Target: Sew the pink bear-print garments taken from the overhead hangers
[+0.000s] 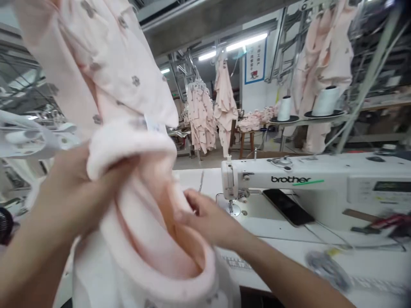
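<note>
A pale pink garment with small grey flower prints and a thick, soft rolled edge fills the left and middle of the head view. My left hand is closed on the upper part of that edge, its fingers tucked inside the opening and hidden by the cloth. On the opposite side, my right hand pinches the edge between thumb and fingers. The opening gapes between both hands and shows the pink inside. Above them hangs more of the same printed fabric; whether it is one piece with the garment, I cannot tell.
A white brother sewing machine stands at the right on a white table, with a black phone lying on its bed. Thread cones stand behind it. More pink garments hang at the back. A blurred clear roll lies front right.
</note>
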Motion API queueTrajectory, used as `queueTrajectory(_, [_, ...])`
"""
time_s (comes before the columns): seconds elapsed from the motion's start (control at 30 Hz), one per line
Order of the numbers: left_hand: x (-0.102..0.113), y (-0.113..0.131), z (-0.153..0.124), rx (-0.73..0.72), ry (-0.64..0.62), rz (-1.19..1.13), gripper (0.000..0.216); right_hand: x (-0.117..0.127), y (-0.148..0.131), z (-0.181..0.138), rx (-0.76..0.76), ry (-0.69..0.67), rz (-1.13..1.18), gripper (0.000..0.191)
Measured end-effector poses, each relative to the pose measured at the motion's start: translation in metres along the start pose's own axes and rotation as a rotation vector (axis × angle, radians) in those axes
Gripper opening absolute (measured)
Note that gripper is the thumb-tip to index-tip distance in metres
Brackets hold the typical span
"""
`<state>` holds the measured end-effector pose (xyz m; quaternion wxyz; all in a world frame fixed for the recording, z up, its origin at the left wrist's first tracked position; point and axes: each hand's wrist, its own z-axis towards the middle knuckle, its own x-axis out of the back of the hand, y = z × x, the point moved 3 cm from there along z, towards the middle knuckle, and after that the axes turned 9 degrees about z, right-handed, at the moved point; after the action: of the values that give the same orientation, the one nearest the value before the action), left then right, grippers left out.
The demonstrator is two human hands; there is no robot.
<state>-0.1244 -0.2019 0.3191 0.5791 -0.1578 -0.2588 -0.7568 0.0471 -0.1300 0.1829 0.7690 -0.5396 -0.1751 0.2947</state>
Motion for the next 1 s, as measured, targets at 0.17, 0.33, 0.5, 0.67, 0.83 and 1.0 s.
queueTrajectory(0.17, [-0.054,-0.069,-0.086,0.059,-0.131,-0.05,0.035,0.023,0.049,-0.047,-0.254,0.088,0.431,0.034])
queueTrajectory(0.33, [-0.136,-0.113,-0.182,-0.044,-0.683,0.158,0.07,0.056,0.082,-0.094,-0.36,0.197,0.225,0.039])
queueTrajectory(0.5, [-0.169,-0.033,-0.172,-0.082,-0.636,-0.075,0.062,0.052,0.096,-0.103,-0.309,0.378,0.081,0.035])
queueTrajectory(0.67, [-0.2,0.043,-0.16,-0.112,-0.801,-0.395,0.02,0.057,0.088,-0.125,-0.336,0.406,-0.067,0.035])
queueTrajectory(0.83, [-0.207,0.053,-0.165,-0.047,-0.928,-0.61,0.025,0.076,0.063,-0.132,-0.225,0.429,-0.454,0.024])
queueTrajectory(1.0, [-0.204,0.044,-0.168,0.114,-0.876,-0.542,0.014,0.073,0.057,-0.104,-0.232,0.268,-0.463,0.014])
